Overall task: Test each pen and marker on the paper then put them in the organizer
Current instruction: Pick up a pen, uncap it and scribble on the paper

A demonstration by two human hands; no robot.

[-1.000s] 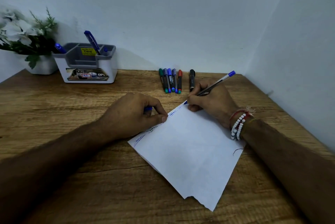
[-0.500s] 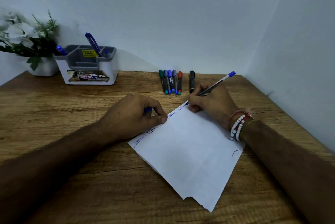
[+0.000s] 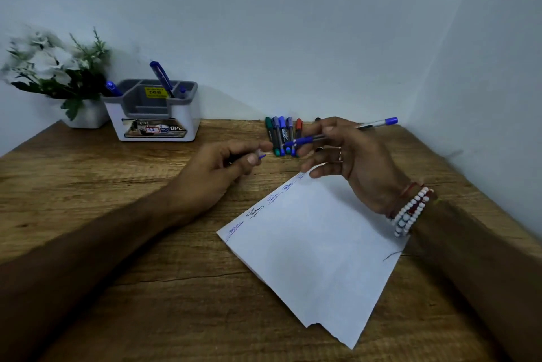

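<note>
My right hand (image 3: pixel 355 162) holds a blue ballpoint pen (image 3: pixel 337 134) lifted off the white paper (image 3: pixel 316 250), its tip pointing left. My left hand (image 3: pixel 223 168) pinches the pen's small cap (image 3: pixel 259 154), a short gap away from the tip. Several scribbles run along the paper's upper left edge. A row of markers (image 3: pixel 283 135) with green, blue and red caps lies on the desk behind my hands. The grey and white organizer (image 3: pixel 152 115) stands at the back left with blue pens (image 3: pixel 161 78) in it.
A white pot with white flowers (image 3: pixel 55 74) stands left of the organizer. The wooden desk (image 3: pixel 117 244) sits in a corner, with walls behind and to the right. My right wrist wears bead bracelets (image 3: pixel 410 212).
My right hand has lifted the pen off the paper and turned it level. My left hand left the paper's edge and moved up toward the pen tip with the cap.
</note>
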